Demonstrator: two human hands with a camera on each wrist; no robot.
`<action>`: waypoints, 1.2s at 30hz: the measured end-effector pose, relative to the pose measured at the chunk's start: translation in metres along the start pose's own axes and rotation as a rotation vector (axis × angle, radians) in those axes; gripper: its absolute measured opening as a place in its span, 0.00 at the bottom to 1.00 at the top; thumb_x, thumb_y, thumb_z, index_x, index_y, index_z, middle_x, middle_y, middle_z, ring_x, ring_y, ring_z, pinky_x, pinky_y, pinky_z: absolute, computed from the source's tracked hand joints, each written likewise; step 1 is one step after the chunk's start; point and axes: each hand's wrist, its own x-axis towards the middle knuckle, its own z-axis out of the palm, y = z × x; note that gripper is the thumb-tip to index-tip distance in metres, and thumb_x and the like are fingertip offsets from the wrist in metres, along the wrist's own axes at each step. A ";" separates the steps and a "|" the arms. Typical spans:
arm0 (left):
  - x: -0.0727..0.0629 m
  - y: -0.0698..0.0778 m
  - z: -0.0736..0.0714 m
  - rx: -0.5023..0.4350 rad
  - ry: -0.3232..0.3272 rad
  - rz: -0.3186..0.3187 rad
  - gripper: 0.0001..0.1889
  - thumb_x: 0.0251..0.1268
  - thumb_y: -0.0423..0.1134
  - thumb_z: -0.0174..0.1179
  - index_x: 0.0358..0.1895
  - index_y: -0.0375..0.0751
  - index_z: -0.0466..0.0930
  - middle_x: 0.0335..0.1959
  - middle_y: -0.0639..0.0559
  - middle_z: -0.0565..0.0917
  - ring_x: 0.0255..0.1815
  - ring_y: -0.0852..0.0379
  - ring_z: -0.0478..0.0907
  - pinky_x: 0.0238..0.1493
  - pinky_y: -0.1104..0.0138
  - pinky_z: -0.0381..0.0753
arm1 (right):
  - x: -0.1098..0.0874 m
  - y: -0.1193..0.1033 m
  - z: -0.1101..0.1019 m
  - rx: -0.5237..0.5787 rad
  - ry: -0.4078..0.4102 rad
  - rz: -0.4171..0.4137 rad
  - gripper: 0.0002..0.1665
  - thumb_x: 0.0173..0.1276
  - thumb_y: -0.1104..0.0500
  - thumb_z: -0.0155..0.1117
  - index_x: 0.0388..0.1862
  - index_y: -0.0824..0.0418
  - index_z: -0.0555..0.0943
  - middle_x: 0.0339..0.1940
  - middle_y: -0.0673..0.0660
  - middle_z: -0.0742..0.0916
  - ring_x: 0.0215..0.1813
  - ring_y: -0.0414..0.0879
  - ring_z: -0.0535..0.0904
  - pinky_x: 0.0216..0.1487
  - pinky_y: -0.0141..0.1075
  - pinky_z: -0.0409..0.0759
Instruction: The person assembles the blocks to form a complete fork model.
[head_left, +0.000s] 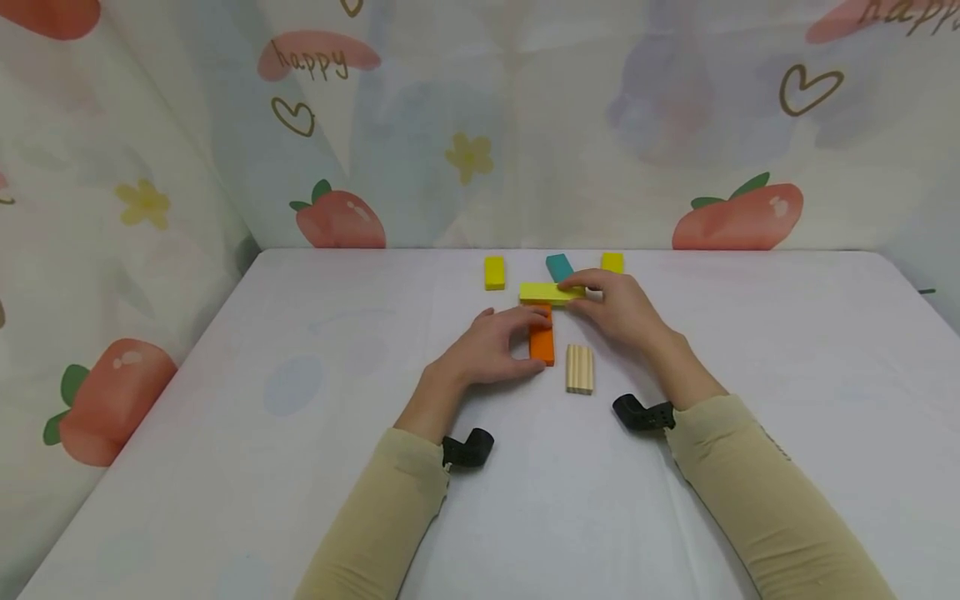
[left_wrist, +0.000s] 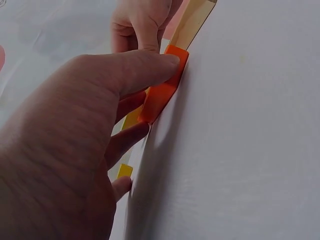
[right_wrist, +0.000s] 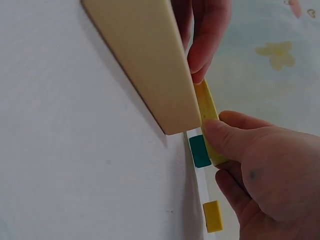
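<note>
My left hand (head_left: 498, 346) holds an orange block (head_left: 542, 340) lengthwise, with the thumb at its near end and fingers at its far end. Crosswise at the far end of that block is a long yellow block (head_left: 542, 292); whether it rests on the orange one or only meets it, I cannot tell. The right end of the yellow block is pinched between the thumb and fingers of my right hand (head_left: 626, 310), also seen in the right wrist view. Just right of the orange block stands a pale wooden block (head_left: 580, 369) with a striped top.
Toward the back edge of the white-covered table (head_left: 337, 500) lie a small yellow block (head_left: 494, 273) at left, a teal block (head_left: 558, 267) set at an angle, and another yellow block (head_left: 612, 262) behind the right hand. A printed curtain (head_left: 525, 192) hangs behind the table.
</note>
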 end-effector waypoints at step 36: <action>0.001 0.006 0.002 0.012 -0.007 -0.005 0.27 0.66 0.48 0.67 0.68 0.51 0.76 0.70 0.60 0.73 0.73 0.64 0.63 0.78 0.49 0.45 | 0.002 0.002 0.006 -0.049 -0.055 0.042 0.20 0.74 0.63 0.64 0.63 0.62 0.81 0.63 0.64 0.81 0.65 0.60 0.73 0.69 0.56 0.68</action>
